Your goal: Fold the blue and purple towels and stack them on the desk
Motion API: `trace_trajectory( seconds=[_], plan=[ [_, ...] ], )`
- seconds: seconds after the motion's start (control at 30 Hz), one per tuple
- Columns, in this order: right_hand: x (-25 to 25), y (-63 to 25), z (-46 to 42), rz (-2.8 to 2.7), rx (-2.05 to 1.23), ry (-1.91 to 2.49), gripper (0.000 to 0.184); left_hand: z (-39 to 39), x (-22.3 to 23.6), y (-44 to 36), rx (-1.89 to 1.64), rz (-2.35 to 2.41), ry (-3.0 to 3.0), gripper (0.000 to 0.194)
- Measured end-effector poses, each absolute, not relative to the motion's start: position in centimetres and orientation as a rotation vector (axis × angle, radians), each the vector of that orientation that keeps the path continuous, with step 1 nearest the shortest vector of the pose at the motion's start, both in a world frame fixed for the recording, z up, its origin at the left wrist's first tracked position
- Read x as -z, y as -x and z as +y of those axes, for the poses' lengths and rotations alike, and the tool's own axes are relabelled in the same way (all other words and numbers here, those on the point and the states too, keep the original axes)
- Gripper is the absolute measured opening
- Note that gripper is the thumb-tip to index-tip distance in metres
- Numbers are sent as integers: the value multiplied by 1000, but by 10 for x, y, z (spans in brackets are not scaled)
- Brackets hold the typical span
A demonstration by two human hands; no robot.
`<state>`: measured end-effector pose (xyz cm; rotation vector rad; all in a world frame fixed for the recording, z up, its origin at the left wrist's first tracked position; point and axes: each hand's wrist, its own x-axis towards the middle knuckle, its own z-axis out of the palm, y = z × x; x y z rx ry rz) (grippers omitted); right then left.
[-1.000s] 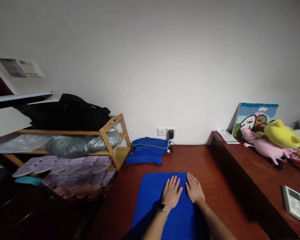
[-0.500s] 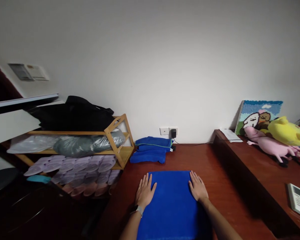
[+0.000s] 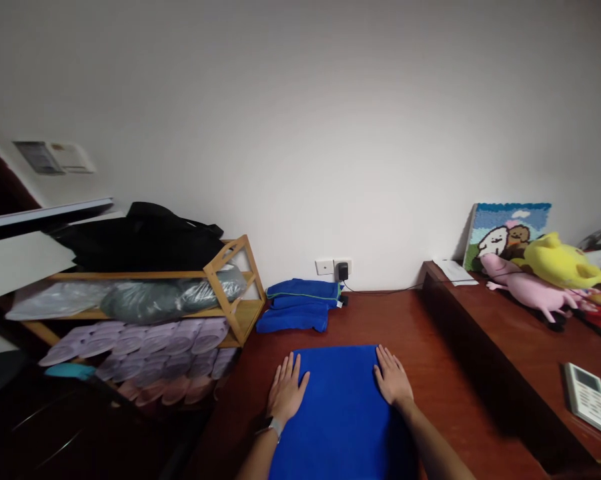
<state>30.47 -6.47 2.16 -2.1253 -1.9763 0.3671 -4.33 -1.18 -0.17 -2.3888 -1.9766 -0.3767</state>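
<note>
A smooth blue towel point(image 3: 337, 413) lies spread on the reddish-brown wooden table point(image 3: 385, 313), its near end cut off by the bottom of the view. Flat along its left edge, near the far corner, rests my left hand point(image 3: 286, 390), fingers stretched out and a watch on the wrist. My right hand point(image 3: 394, 379) lies flat at the far right corner, fingers extended and partly on the cloth. Neither hand grips anything. Behind the towel, against the wall, sits a rumpled pile of blue cloths point(image 3: 303, 303), one with a green edge.
To the left a wooden rack point(image 3: 235, 293) holds a black bag point(image 3: 150, 237), plastic-wrapped bundles and several slippers point(image 3: 155, 340). A plugged-in charger point(image 3: 343, 270) trails a cable. The raised surface at right carries a calculator-like device point(image 3: 590, 399), plush toys point(image 3: 527, 283) and a picture point(image 3: 507, 230).
The view has shifted slightly, so most things sit a little further left in it. Both hands stay flat at the towel's edges, and the towel keeps its shape.
</note>
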Motion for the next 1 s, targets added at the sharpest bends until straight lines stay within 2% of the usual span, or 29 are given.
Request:
trace_trajectory(
  seconds=[0.17, 0.3, 0.4, 0.57, 0.67, 0.77, 1.0],
  plan=[
    [-26, -304, -65, -1970, -390, 2128, 67, -8, 2, 47, 318, -1990, 2391, 69],
    [-24, -303, -64, -1973, -384, 2116, 67, -5, -10, 36, 419, -1956, 2306, 64],
    [-23, -304, -63, -1962, -387, 2116, 66, -11, -23, -8, 527, -1856, 2340, 61],
    [-26, -305, -64, -1982, -390, 2125, 66, -40, -28, -119, 619, -1424, 2787, 53],
    [-26, -306, -65, -2002, -371, 2133, 66, -49, -22, -147, 628, -1443, 2850, 48],
    [-25, -305, -64, -1998, -359, 2139, 66, -43, -18, -122, 567, -1523, 2832, 49],
    [-18, -306, -64, -1978, -360, 2122, 66, -11, -10, 14, 318, -1923, 2478, 61]
  ],
)
